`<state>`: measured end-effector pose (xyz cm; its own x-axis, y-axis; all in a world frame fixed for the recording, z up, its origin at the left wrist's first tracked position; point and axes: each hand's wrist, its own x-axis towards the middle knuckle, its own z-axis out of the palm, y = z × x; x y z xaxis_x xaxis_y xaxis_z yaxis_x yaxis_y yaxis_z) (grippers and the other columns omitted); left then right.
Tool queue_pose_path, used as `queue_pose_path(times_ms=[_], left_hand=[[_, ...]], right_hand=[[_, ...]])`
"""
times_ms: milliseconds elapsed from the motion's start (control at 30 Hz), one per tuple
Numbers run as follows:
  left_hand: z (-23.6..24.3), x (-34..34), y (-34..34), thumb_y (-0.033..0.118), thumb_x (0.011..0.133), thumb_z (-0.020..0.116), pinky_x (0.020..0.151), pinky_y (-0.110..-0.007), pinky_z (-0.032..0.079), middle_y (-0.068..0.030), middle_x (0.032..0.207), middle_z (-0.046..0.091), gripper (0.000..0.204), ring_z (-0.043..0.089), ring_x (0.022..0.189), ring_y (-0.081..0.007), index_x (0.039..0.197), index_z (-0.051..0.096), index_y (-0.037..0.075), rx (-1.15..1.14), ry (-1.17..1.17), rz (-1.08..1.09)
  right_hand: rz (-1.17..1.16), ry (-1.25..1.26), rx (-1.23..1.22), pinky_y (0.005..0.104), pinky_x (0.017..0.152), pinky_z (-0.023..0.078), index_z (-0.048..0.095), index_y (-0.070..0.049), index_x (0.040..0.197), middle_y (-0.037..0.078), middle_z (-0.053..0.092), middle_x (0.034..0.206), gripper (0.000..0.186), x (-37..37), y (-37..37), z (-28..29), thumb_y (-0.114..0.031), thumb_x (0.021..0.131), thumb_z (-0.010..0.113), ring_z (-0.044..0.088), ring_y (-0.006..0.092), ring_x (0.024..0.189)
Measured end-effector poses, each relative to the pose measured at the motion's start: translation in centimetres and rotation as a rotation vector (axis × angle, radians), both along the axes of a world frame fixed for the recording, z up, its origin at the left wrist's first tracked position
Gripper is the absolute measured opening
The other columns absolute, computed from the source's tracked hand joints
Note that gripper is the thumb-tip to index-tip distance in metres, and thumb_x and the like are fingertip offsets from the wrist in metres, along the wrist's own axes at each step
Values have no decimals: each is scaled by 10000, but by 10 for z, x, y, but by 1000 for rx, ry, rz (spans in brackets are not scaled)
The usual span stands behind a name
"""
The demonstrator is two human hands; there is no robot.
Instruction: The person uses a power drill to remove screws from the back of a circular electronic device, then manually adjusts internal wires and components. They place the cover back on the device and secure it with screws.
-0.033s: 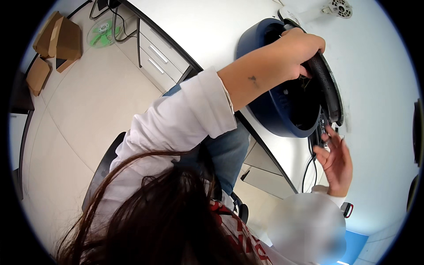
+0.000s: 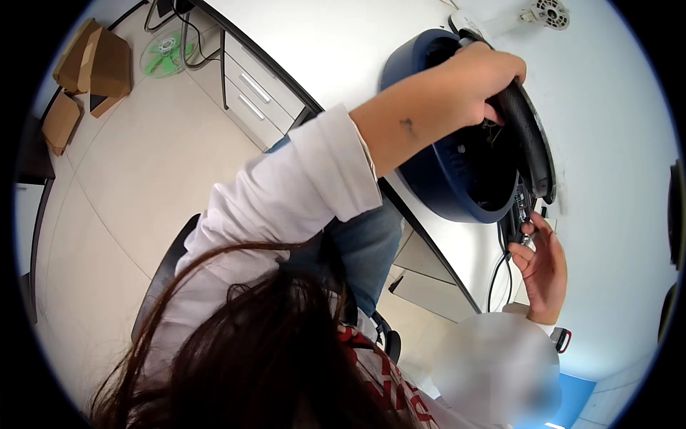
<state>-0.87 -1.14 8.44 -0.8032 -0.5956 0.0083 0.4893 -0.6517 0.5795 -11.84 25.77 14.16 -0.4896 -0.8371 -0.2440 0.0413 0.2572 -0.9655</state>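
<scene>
A dark blue oval housing point(image 2: 436, 186) sits tilted on the white desk, its dark hollow facing up and right, with small wires partly visible inside. Along its right side rises a long black curved panel point(image 2: 536, 157). My left hand point(image 2: 486, 79) grips that panel near its upper end, fingers closed, thumb reaching toward the cavity. Lower down, my right hand point(image 2: 539, 264) has curled fingers at a dark component with small metal bits point(image 2: 522, 218), just below the housing's lower end; what exactly they pinch is too small to name. A black cable point(image 2: 491, 282) hangs beside this hand.
The white desk point(image 2: 314, 36) has drawers point(image 2: 254, 107) and a dark front edge. Cardboard boxes point(image 2: 93, 64) and a green fan blade piece point(image 2: 168, 53) lie on the floor at left. A white perforated part point(image 2: 550, 14) is at top right. A chair point(image 2: 164, 272) is under me.
My right hand has shifted slightly up and left, its fingers drawing in closer around the dark component. My left hand and the housing look nearly the same.
</scene>
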Motion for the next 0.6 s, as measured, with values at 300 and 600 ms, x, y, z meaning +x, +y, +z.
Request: queue_pose_path(times_ms=[300,600], left_hand=[[8,-10,-30,87,809,553,896,-547,466,-168,951,532,190,567,928,-329,942,486,-31,88,30,-197],[-1,-13,-44,40,783,546,888,-619,463,-173,930,521,172,581,925,-344,912,458,-33,78,-71,-200]], right_hand=[[-237,927,25,255,835,485,458,-50,1348,103,520,1305,466,-49,-8,-23,-215,924,563,592,182,1073],[148,819,-115,396,1047,327,633,-22,1137,128,610,1167,366,-101,-26,-44,-259,858,648,499,269,1206]])
